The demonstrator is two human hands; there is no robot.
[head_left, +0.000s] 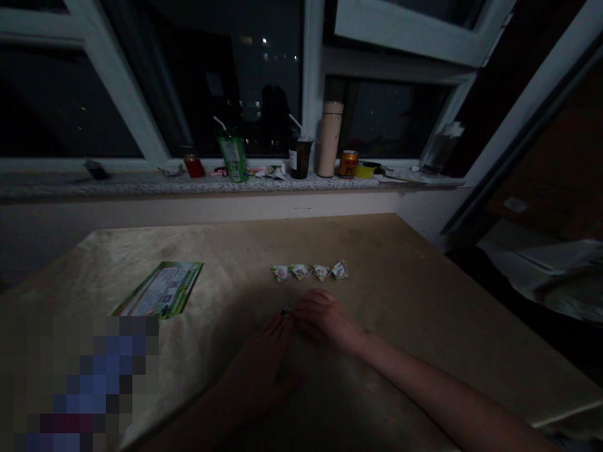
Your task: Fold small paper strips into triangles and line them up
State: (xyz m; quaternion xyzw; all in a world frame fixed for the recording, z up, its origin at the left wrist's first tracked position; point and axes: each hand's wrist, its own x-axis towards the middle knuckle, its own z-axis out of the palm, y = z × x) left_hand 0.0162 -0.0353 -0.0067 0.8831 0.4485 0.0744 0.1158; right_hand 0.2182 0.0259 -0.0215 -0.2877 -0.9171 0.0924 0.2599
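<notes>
A small green-and-white packet (286, 309), mostly covered by fingers, lies on the table between my hands. My left hand (261, 355) is low over the tabletop with its fingers stretched toward the packet and its thumb apart; the fingertips touch or nearly touch it. From the other side, my right hand (325, 320) bends its fingers down over the packet's right part, hiding the fingertips. Just beyond the hands, several similar little triangular packets (300, 271) sit in a row, the rightmost one (340, 270) slightly tilted.
A green printed bag (162, 290) lies flat on the left of the cloth-covered table (386, 263). On the windowsill (264, 186) behind stand a green cup (233, 157), a dark cup (300, 157), a pinkish flask (329, 139), an orange can (348, 164) and a red jar (193, 166). Lighting is dim.
</notes>
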